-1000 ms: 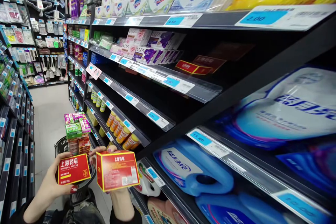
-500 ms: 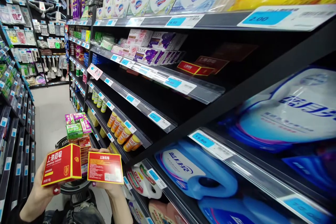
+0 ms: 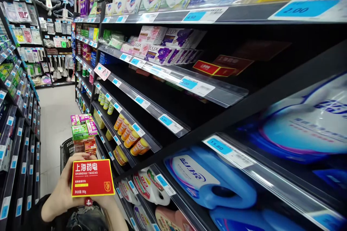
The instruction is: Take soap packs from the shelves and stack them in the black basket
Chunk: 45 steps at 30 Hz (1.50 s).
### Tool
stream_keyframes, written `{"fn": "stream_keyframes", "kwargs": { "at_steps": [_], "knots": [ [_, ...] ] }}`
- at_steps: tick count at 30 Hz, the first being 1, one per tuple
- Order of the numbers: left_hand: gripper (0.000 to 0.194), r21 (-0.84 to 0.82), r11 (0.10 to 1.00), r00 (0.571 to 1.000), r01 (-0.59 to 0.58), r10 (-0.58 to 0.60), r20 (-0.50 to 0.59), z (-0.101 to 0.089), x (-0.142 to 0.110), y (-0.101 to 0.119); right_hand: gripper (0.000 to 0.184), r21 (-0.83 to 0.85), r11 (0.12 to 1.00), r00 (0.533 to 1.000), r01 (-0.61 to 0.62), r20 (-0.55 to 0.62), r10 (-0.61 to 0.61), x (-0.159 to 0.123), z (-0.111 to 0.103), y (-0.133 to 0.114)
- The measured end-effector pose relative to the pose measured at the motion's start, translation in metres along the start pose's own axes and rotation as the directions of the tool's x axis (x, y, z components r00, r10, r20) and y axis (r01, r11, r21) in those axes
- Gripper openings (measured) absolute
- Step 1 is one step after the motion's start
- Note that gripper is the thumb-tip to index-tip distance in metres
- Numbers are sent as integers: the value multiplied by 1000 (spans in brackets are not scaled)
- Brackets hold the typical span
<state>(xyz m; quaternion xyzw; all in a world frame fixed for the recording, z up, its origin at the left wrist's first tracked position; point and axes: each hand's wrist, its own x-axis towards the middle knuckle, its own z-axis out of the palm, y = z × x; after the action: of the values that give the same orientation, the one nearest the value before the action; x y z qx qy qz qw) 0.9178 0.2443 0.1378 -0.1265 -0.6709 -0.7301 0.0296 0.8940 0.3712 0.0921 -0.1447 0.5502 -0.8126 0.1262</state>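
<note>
A red soap box (image 3: 93, 177) with yellow edges is held low in front of me, its printed front facing up toward the camera. My left hand (image 3: 63, 187) wraps its left side, fingers curled behind the top edge and a red-nailed thumb below. My right hand (image 3: 104, 202) is closed at the lower right of the same box, its fingers mostly hidden behind it. Whether a second box sits behind this one cannot be seen. Just beyond, more red soap boxes (image 3: 90, 147) lie with green and purple packs (image 3: 80, 131) stacked above a black basket (image 3: 66, 149).
Shelving fills the right side. Red boxes (image 3: 206, 68) lie flat beside LUX soap packs (image 3: 158, 53) on one level. Orange tubs (image 3: 131, 142) and blue detergent bottles (image 3: 206, 177) stand lower down. Another shelf (image 3: 18, 140) borders the aisle floor (image 3: 55, 108) at left.
The two red soap boxes held apart, one in each hand, have come together, and only one now shows. The right hand has moved left behind it. The view has shifted slightly.
</note>
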Motion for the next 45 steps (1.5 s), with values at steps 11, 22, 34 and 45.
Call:
{"fn": "stream_keyframes", "kwargs": {
  "at_steps": [11,22,34,45],
  "knots": [
    [67,-123,959,964,257,-264,-41,-12,0,-8,118,-237,965,990,111,114,-86,-6,-44,-43],
    [72,-20,961,961,276,-275,36,-11,-3,-12,70,-793,524,950,312,280,-142,-8,-28,-111],
    [72,-168,889,899,425,-437,-39,-18,-2,-25,28,497,856,989,145,-107,-106,-15,-36,-43],
    [66,-126,916,918,380,-390,-71,-22,0,-29,86,94,996,960,7,-279,20,-12,-31,-42]
  ]
}}
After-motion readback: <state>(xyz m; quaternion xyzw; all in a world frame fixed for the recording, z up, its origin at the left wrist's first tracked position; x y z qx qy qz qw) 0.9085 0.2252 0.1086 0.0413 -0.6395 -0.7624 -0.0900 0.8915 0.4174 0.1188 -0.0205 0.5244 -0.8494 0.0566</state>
